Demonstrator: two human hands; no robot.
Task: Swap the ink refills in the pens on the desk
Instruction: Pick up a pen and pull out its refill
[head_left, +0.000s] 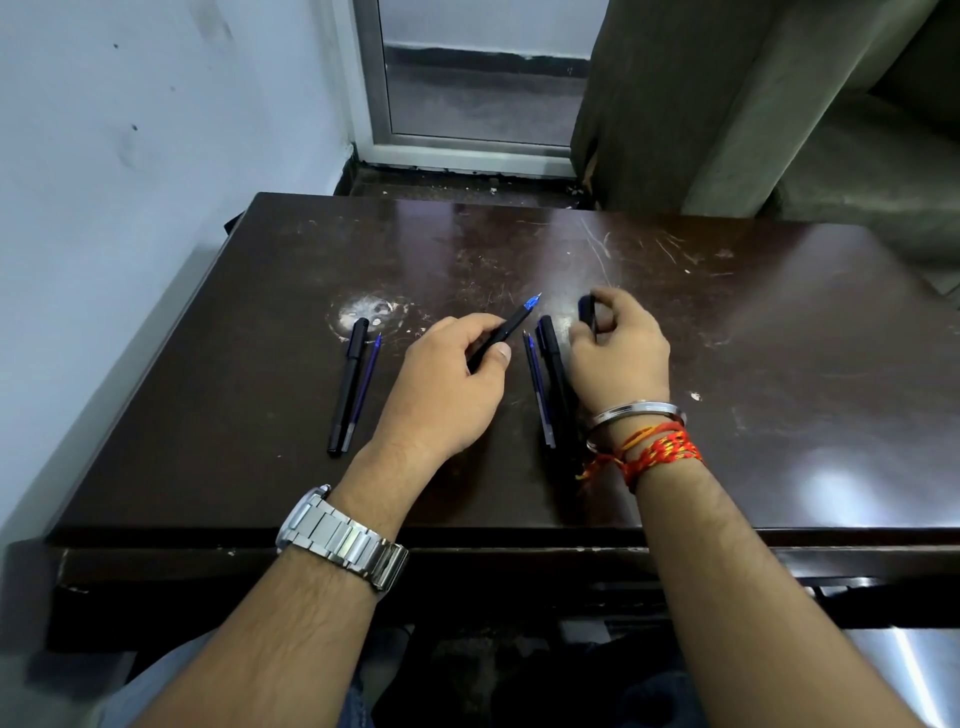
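My left hand (447, 379) grips a black pen (511, 325) with a blue tip that points away and to the right, above the dark desk (779, 364). My right hand (618, 348) pinches a small dark pen cap (587, 310) just right of that tip. Between the hands lie a blue refill (537, 389) and a black pen body (555, 364), side by side. On the left another black pen (349, 387) rests on the desk with a second blue refill (367, 384) beside it.
The desk's surface is scratched, with a white worn patch (369, 312) behind the left pen. A pale wall (130, 156) runs along the left edge. Behind the desk are a metal-framed window (467, 104) and a grey curtain (727, 104).
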